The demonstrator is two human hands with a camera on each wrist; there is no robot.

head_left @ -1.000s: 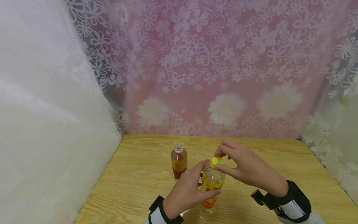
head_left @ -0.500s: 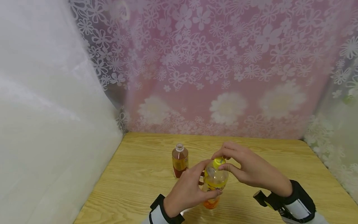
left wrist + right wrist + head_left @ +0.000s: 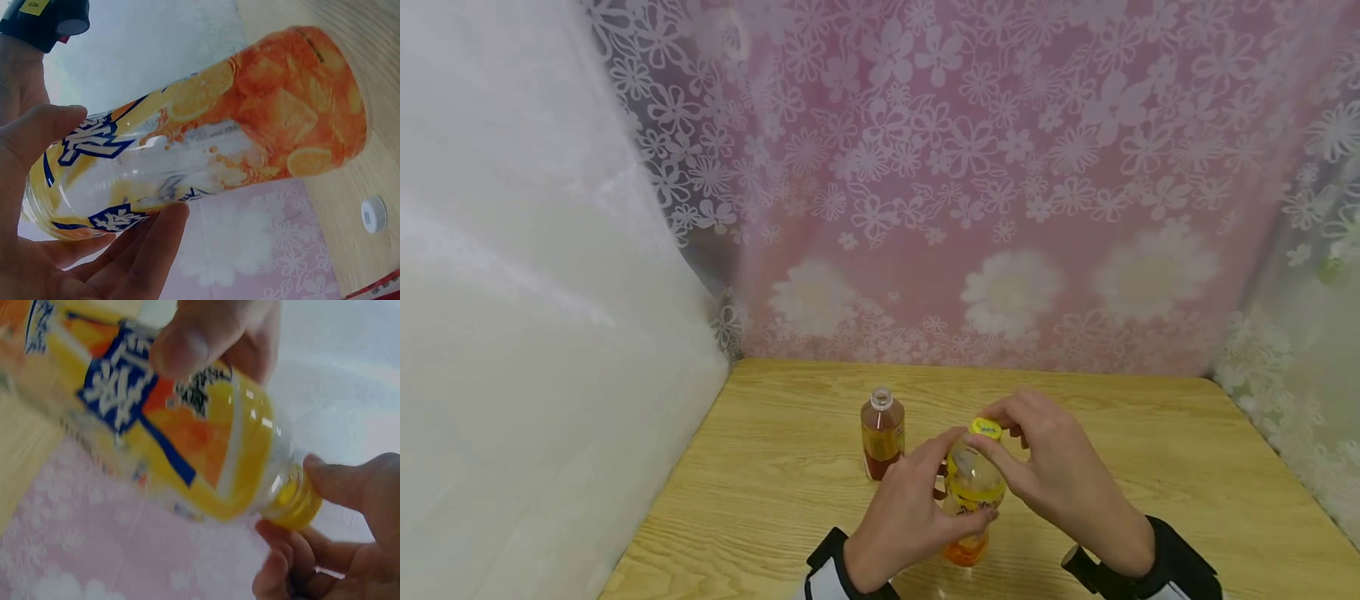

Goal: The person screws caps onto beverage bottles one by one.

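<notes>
My left hand point(image 3: 906, 512) grips a clear plastic drink bottle point(image 3: 974, 477) round its body. The bottle has a yellow and orange label with orange slices, which the left wrist view shows large. At its neck sits a yellow cap point(image 3: 986, 428), pinched between thumb and fingers of my right hand point(image 3: 1063, 471). In the right wrist view the cap point(image 3: 303, 511) is on the bottle's mouth. Behind the left hand, a second bottle point(image 3: 882, 429) stands upright without a cap, partly filled with reddish-brown liquid.
A white cap point(image 3: 374, 214) lies on the wooden table point(image 3: 775, 442); the left hand hides it from the head view. Part of a red label point(image 3: 375, 289) shows beside it. A pink floral curtain point(image 3: 887, 275) hangs behind, with a white sheet point(image 3: 550, 333) at left.
My right hand has turned about the yellow cap, its wrist swinging down and toward me. The left hand keeps hold of the bottle, nearly in place.
</notes>
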